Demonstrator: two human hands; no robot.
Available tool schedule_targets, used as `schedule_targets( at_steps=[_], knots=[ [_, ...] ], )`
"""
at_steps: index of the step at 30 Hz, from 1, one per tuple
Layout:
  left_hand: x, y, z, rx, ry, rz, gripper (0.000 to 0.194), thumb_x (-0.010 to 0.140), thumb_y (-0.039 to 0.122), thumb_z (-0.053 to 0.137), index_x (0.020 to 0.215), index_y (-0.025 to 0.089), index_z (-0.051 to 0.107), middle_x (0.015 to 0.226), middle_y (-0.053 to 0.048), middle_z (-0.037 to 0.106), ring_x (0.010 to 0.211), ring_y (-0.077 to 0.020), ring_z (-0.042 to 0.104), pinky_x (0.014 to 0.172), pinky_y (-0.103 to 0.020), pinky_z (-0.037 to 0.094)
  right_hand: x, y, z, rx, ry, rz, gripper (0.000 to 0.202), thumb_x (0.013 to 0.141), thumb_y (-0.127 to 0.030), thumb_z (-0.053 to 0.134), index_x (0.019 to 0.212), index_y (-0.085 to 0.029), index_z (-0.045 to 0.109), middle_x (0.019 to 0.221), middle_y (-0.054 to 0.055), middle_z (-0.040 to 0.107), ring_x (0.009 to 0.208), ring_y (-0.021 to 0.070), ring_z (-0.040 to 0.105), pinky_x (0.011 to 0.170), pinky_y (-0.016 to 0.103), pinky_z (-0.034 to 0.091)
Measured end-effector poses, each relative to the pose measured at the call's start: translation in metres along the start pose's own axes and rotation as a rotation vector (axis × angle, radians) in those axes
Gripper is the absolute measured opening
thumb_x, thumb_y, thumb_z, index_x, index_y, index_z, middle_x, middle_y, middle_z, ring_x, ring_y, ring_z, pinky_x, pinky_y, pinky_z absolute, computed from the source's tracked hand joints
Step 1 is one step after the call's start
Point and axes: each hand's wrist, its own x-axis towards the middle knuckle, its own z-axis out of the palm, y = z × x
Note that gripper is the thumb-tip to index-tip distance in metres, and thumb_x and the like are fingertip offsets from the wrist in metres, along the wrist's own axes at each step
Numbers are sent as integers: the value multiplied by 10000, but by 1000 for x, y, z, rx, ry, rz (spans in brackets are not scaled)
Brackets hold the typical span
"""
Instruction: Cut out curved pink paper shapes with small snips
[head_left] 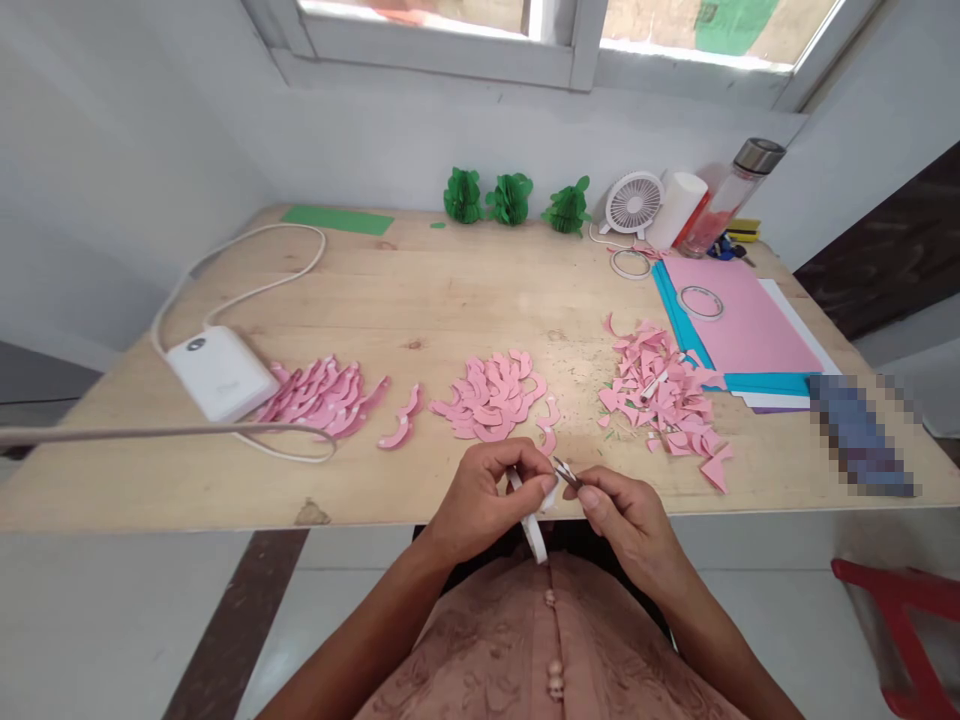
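Observation:
At the table's front edge, my left hand point(495, 497) is closed on a white tape strip point(534, 537), whose end hangs down toward the shirt. Just to its right, my right hand point(624, 515) grips a small dark metal tool point(568, 474), which looks like tweezers or small scissors. A small white piece is at the tool's tip. Beyond the hands lie a curved pink paper piece point(550, 425) and a heap of similar pink pieces point(495, 395). Pink scraps point(664, 390) are piled to the right.
A white power bank point(221, 372) with a cable sits left, beside layered pink pieces point(326, 397). Green paper shapes point(510, 199), a small fan point(634, 203) and a bottle point(731, 205) stand at the back. Coloured sheets point(750, 320) and tape rolls point(700, 303) lie right.

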Motion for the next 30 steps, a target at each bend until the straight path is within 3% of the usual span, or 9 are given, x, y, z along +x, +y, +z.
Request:
schedule_targets(
  at_steps=[30],
  knots=[
    [1, 0, 0, 8, 30, -51, 132, 735, 246, 608, 654, 142, 607, 579, 9, 526, 537, -94, 420, 509, -210, 332, 0, 2, 3, -23, 30, 3, 403, 891, -489, 423, 719, -160, 580, 548, -45, 367, 499, 90, 322, 474, 219, 263]
  ],
)
